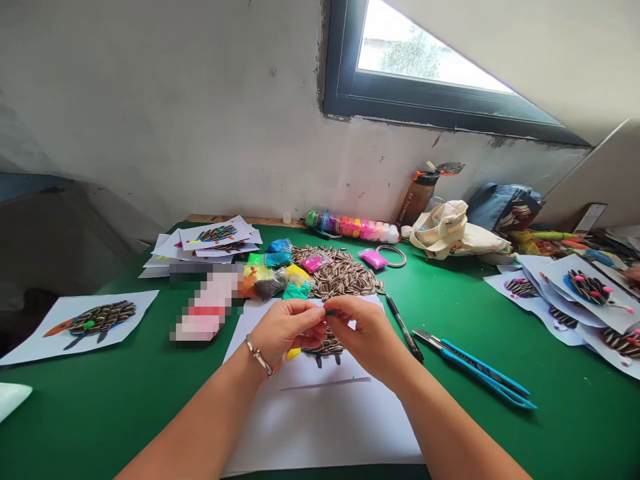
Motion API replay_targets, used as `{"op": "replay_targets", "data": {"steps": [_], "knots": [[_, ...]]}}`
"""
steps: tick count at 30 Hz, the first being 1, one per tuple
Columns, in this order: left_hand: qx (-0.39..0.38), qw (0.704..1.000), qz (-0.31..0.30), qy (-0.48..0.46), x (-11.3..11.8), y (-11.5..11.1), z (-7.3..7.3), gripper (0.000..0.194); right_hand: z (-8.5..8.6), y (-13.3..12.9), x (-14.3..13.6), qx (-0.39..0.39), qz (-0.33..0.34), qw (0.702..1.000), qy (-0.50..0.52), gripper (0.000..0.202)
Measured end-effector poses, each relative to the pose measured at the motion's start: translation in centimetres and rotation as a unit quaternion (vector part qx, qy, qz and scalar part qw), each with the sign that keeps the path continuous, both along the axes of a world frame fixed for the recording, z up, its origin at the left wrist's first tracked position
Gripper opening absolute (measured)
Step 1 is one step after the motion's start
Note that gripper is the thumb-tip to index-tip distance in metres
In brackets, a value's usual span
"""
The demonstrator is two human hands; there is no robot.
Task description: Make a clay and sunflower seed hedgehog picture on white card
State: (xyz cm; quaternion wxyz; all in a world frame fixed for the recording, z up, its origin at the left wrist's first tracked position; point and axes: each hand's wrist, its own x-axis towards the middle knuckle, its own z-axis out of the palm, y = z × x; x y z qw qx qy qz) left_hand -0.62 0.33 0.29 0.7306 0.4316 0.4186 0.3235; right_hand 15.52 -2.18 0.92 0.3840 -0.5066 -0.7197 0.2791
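Note:
My left hand (293, 328) and my right hand (360, 330) meet fingertip to fingertip above the white paper (320, 427). Both are closed in a pinch, and what lies between the fingertips is too small to make out. Partly hidden under them is a picture made of striped seeds (330, 345), with dark legs and a yellow patch on its left. Behind the hands lies a pile of sunflower seeds (345, 275), beside small bags of coloured clay (270, 281).
A black pen (404, 327) and a blue cutter (475, 367) lie on the green table (125, 400) at the right. Finished seed pictures (103, 320) are at both sides. A bottle (417, 197) and cloth bag (445, 230) stand by the wall.

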Motion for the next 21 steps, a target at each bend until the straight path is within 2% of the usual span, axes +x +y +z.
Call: {"op": "replay_targets", "data": {"steps": [9,15,21], "knots": [[0.003,0.999,0.005,0.04,0.26,-0.11,0.37,0.03,-0.41,0.09,0.13,0.026,-0.026,0.992,-0.122,0.023],[0.025,0.997,0.024,0.07,0.5,-0.17,0.37,0.023,-0.31,0.08,0.13,-0.001,-0.024,0.993,-0.12,0.015],[0.032,0.995,0.041,0.08,0.52,-0.11,0.4,0.027,-0.49,0.38,0.56,0.004,-0.012,0.992,-0.123,0.025]]}}
